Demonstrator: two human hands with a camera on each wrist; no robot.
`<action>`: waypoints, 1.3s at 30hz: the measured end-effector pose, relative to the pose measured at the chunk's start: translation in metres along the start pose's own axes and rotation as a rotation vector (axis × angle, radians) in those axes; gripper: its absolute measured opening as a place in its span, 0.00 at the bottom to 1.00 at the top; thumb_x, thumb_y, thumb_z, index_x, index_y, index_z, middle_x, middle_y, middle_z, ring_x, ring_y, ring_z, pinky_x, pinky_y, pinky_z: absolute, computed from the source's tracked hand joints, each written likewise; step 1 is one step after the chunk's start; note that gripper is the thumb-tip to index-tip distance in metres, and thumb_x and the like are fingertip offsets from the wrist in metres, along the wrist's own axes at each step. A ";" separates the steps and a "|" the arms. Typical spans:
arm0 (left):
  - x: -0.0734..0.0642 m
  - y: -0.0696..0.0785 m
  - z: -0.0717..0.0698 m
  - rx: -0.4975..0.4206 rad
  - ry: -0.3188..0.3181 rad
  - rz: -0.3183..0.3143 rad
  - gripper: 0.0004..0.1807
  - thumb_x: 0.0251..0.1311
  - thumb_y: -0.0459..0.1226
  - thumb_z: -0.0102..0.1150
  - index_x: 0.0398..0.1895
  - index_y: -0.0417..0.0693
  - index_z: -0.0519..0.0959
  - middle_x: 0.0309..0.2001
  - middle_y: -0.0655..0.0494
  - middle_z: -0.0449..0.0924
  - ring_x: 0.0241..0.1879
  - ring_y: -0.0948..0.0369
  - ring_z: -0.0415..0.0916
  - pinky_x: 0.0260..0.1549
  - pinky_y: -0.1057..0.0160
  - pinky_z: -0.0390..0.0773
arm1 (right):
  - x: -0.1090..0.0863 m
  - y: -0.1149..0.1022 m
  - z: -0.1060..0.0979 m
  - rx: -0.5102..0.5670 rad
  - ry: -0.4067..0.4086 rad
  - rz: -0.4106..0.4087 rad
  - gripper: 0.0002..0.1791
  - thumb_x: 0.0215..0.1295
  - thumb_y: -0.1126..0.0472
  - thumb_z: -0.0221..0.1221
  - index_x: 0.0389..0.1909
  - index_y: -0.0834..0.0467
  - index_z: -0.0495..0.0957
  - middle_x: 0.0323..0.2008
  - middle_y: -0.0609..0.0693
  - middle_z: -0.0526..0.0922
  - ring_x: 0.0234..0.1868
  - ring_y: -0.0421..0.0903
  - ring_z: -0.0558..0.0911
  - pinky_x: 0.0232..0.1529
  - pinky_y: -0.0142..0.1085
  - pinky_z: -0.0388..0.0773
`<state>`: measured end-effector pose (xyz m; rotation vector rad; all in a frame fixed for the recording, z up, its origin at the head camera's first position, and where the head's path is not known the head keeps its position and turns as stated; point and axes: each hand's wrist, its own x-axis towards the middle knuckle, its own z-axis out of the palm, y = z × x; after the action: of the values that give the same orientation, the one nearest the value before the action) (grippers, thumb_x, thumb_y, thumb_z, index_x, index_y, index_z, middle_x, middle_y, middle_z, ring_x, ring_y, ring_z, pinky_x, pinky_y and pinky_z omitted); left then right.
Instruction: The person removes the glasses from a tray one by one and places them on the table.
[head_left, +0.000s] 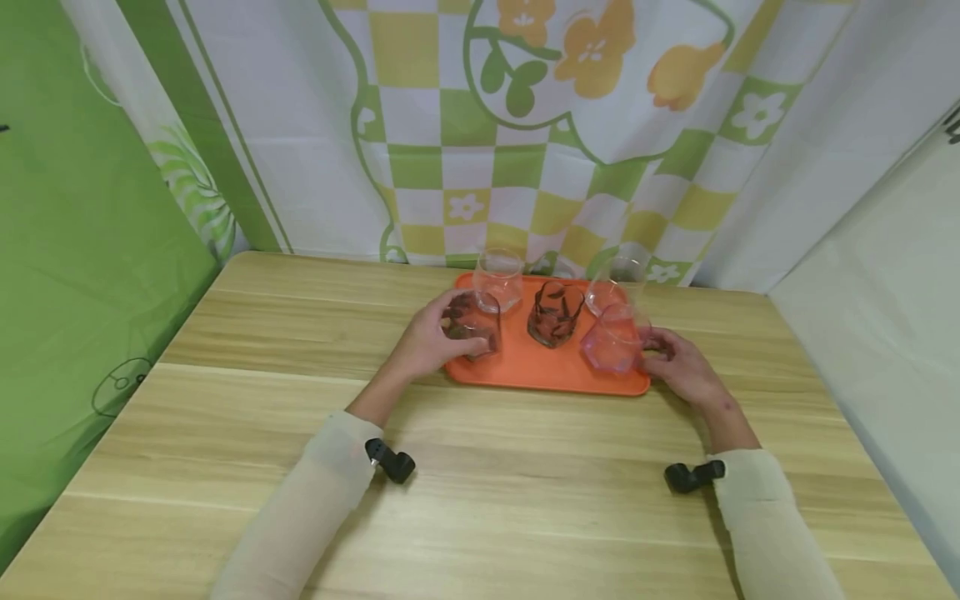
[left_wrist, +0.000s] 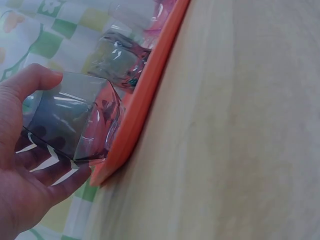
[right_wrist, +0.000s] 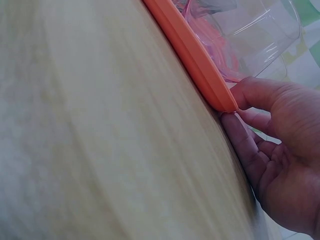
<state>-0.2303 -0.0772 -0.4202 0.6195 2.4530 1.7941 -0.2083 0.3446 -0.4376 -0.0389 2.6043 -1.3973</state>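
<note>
sleeves (head_left: 300,508) (head_left: 768,525) lead to hands (head_left: 435,337) (head_left: 684,367) gripping glass (left_wrist: 70,115) and tray (head_left: 540,367).

You're at a small cloth-hung booth, likely a recording set dressed homely; can't tell what building it sits in. Tells: flower-and-check curtain (head_left: 540,137) right behind your wood-grain table (head_left: 480,492), wrinkled green sheet (head_left: 90,242) on your left, plain pale wall (head_left: 885,292) on your right, could be cloth. Glasses (head_left: 555,321) on an orange tray (head_left: 540,377) read household; black wrist cams (head_left: 393,462) on your sleeves (head_left: 300,500) read capture rig.
</note>
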 end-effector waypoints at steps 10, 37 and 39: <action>-0.001 0.008 -0.032 0.026 0.085 -0.007 0.42 0.55 0.37 0.79 0.73 0.45 0.69 0.65 0.43 0.73 0.60 0.44 0.72 0.56 0.48 0.75 | -0.003 0.001 -0.002 0.005 0.000 0.009 0.36 0.72 0.65 0.61 0.76 0.67 0.59 0.66 0.67 0.70 0.46 0.37 0.80 0.46 0.26 0.77; -0.013 -0.029 -0.160 0.179 0.328 -0.274 0.47 0.64 0.42 0.70 0.80 0.42 0.54 0.70 0.37 0.63 0.68 0.42 0.61 0.64 0.44 0.66 | 0.001 0.003 -0.002 0.002 -0.024 -0.001 0.36 0.73 0.65 0.60 0.77 0.67 0.58 0.66 0.67 0.69 0.48 0.42 0.80 0.45 0.28 0.78; -0.014 -0.032 -0.165 0.188 0.354 -0.283 0.47 0.64 0.42 0.69 0.80 0.42 0.54 0.70 0.37 0.62 0.67 0.43 0.62 0.63 0.45 0.67 | 0.001 0.003 -0.002 0.007 -0.024 -0.003 0.36 0.73 0.65 0.61 0.77 0.67 0.58 0.66 0.67 0.69 0.48 0.42 0.80 0.45 0.28 0.78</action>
<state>-0.2707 -0.2397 -0.3979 -0.0531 2.7787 1.6942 -0.2089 0.3478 -0.4394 -0.0578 2.5807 -1.3984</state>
